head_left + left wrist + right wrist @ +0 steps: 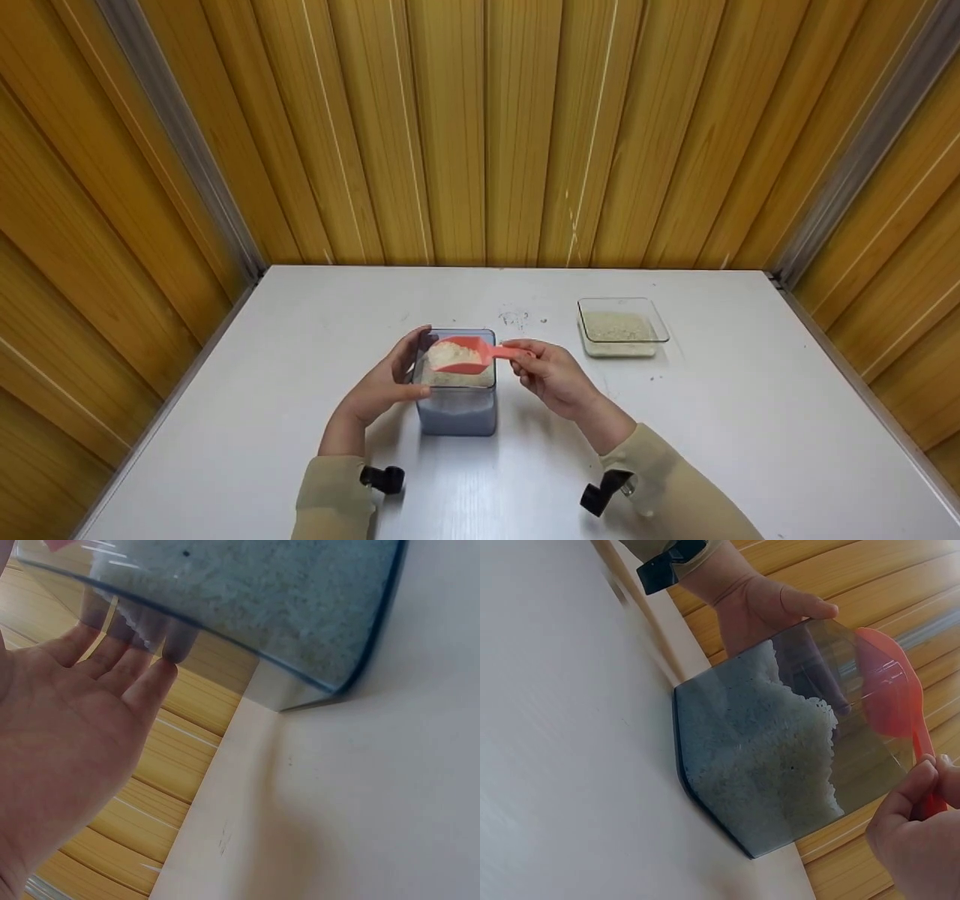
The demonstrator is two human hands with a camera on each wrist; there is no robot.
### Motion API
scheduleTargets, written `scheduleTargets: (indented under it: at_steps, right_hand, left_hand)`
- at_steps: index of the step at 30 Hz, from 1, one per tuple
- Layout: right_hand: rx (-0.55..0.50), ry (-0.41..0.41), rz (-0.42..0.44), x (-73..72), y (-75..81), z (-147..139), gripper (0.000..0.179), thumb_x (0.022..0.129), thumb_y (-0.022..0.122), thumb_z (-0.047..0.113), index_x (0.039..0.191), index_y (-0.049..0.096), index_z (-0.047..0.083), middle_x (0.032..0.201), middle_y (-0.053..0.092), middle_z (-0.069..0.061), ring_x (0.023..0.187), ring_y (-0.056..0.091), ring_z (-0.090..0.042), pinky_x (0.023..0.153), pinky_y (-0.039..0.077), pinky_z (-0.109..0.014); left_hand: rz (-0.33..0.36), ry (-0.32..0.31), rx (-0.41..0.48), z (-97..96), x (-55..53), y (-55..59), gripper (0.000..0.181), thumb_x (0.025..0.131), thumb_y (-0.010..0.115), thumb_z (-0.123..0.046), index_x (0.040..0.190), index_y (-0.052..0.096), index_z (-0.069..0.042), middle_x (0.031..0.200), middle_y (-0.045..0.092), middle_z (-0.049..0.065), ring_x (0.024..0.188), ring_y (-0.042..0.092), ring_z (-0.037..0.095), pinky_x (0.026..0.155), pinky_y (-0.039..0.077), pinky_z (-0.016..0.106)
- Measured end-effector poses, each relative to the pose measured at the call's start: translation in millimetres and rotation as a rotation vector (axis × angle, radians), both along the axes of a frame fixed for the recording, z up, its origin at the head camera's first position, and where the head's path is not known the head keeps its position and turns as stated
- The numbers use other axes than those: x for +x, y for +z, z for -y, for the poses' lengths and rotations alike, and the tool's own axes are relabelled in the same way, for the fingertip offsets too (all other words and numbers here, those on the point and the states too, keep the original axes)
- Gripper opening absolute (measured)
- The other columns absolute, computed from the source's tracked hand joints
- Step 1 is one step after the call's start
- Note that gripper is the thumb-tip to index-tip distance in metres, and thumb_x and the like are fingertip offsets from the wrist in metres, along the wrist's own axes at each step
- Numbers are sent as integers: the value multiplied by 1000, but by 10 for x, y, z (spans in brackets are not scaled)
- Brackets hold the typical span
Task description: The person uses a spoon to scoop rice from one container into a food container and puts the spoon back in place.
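A clear bluish container (457, 416) stands upright on the table in front of me, partly filled with white rice (765, 750). My left hand (382, 386) holds its left side, fingers along the far part and thumb at the near rim. Through the see-through wall those fingers show in the right wrist view. My right hand (553, 375) pinches the handle of a pink-red scoop (484, 356) between thumb and fingers. Heaped with rice, the scoop is held level at the container's mouth, its bowl pointing left.
A shallow clear glass dish (622, 349) with rice in it sits farther back on the right of the white table (315, 360). Small dark specks (514, 316) lie behind the container. Wood-patterned walls (480, 135) enclose the table at the back and sides.
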State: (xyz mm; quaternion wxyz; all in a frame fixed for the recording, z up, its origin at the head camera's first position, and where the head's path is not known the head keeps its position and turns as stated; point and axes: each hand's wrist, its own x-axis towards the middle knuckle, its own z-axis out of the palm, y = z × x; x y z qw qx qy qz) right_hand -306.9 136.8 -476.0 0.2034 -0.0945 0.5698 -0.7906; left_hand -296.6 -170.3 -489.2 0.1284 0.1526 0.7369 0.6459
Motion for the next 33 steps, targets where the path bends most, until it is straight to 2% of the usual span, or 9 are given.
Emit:
scheduleTargets:
  at_steps: [6, 14, 21, 28, 33]
  right_hand:
    - [-12, 2, -8, 13, 25, -32, 31, 106, 52, 7, 134, 55, -7, 83, 64, 5, 75, 58, -2, 66, 51, -11]
    - [9, 5, -32, 31, 45, -101, 29, 106, 55, 9, 131, 59, -4, 84, 65, 5, 76, 58, -2, 67, 51, -12]
    - [6, 6, -61, 58, 98, -185, 20, 105, 56, 10, 122, 65, 3, 84, 65, 6, 77, 58, -2, 67, 51, -12]
    - [-3, -11, -81, 76, 158, -319, 19, 105, 57, 10, 121, 65, 5, 85, 64, 6, 78, 58, -2, 68, 51, -12]
    - [-10, -15, -126, 85, 226, -476, 18, 105, 57, 12, 121, 66, 8, 86, 65, 6, 80, 59, -2, 70, 51, -12]
  left_hand:
    - [-3, -17, 8, 5, 4, 9, 111, 79, 88, -23, 165, 19, -23, 175, 5, 9, 163, -3, 31, 131, 6, 52]
    - [6, -8, 2, 10, 6, 2, 111, 79, 89, -24, 165, 19, -24, 175, 6, 8, 163, -2, 30, 131, 6, 52]
    - [-7, -17, 0, 16, -3, -6, 111, 79, 88, -23, 165, 18, -23, 175, 7, 6, 163, -3, 29, 131, 5, 51]
    - [-9, -21, 4, 9, -1, 4, 111, 79, 89, -23, 165, 19, -23, 175, 11, 7, 163, -1, 30, 131, 5, 52]
    - [-16, -43, 10, 18, 15, 14, 110, 81, 88, -25, 165, 17, -22, 175, 7, 8, 163, -3, 31, 131, 4, 53]
